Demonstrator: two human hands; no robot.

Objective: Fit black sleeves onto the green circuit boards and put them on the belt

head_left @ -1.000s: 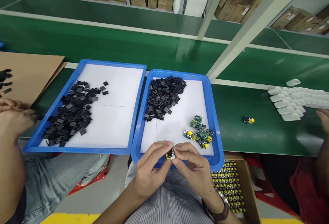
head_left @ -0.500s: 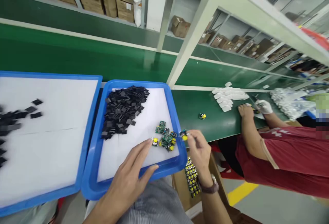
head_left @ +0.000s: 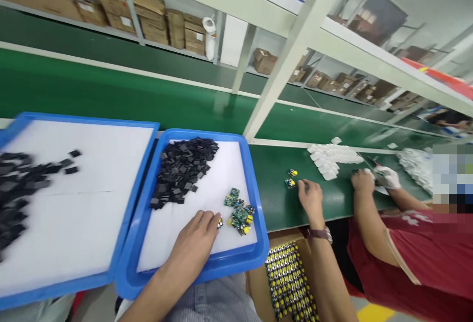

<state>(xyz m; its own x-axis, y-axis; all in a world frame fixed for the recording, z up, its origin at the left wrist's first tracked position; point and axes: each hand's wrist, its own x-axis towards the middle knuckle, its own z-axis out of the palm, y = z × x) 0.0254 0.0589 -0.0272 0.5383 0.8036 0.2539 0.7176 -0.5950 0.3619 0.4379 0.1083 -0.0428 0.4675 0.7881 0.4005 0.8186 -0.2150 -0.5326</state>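
Facing the right hand [head_left: 311,196] is the nearer board's [head_left: 289,184] yellow side [head_left: 292,183].

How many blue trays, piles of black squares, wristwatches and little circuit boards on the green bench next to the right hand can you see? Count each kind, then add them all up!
Blue trays: 2
Piles of black squares: 2
Wristwatch: 1
Circuit boards on the green bench next to the right hand: 2
Total: 7
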